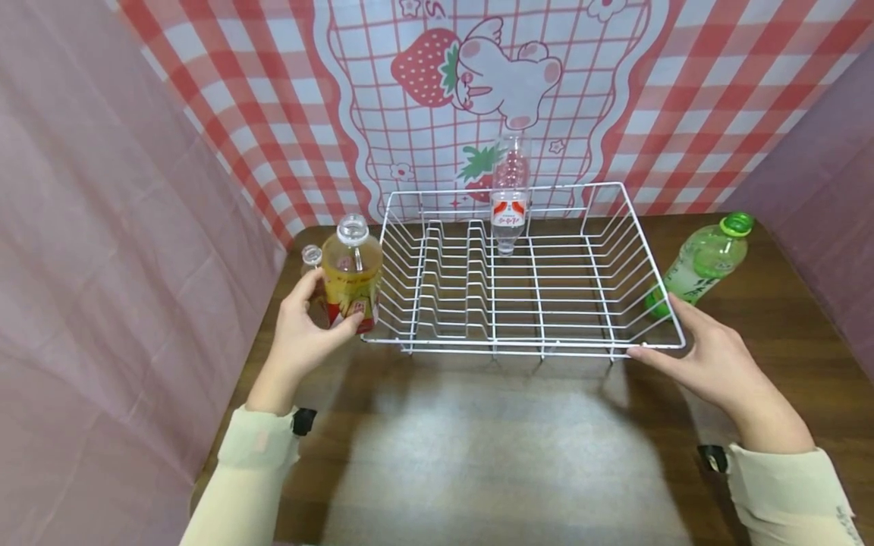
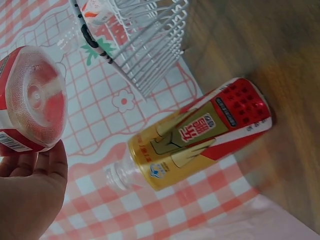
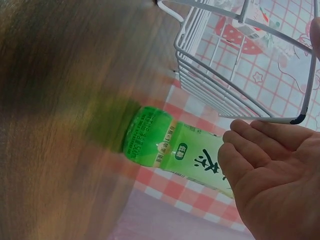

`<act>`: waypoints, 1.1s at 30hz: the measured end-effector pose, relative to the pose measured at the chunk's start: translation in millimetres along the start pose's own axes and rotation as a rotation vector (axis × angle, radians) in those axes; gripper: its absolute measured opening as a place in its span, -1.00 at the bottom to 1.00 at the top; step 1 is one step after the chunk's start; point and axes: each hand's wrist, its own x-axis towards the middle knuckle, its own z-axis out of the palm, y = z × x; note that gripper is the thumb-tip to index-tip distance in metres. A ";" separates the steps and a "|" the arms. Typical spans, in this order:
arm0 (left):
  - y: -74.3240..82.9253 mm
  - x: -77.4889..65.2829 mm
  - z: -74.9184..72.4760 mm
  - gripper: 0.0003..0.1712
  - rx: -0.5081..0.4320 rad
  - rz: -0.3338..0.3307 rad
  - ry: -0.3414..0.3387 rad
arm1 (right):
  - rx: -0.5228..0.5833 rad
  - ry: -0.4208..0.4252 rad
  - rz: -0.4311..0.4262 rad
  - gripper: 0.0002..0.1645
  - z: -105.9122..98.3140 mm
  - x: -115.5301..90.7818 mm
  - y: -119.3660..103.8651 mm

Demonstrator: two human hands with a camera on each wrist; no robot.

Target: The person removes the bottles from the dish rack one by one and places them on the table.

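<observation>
My left hand (image 1: 307, 326) grips an uncapped bottle with a yellow and red label (image 1: 352, 284), held upright beside the left side of a white wire dish rack (image 1: 539, 345). Its clear base shows in the left wrist view. Behind it, partly hidden, a similar uncapped bottle (image 2: 200, 132) stands on the table. With thumb on the front rail and fingers along the right side, my right hand (image 1: 717, 356) holds the rack's front right corner. A clear bottle with a red and white label (image 1: 509, 212) stands neck down at the back of the rack.
A green bottle with a green cap (image 1: 706, 262) stands on the wooden table (image 1: 505, 455) just right of the rack, close to my right fingers. A checked strawberry cloth (image 1: 382, 136) hangs behind. Pink curtains (image 1: 102, 265) border the table's sides.
</observation>
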 end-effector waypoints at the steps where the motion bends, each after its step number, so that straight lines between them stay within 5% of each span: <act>1: -0.8 -1.1 -0.9 -0.31 -0.006 -0.002 0.005 | 0.001 0.001 0.001 0.21 0.4 0.0 -0.4; 20: -18.3 -15.1 -25.3 -0.31 -0.054 -0.087 -0.018 | -0.017 -0.012 0.009 0.23 -1.6 2.1 -5.3; 33: -45.0 -22.2 -30.0 -0.29 -0.086 -0.099 -0.048 | -0.019 -0.017 0.015 0.19 -2.1 2.3 -7.4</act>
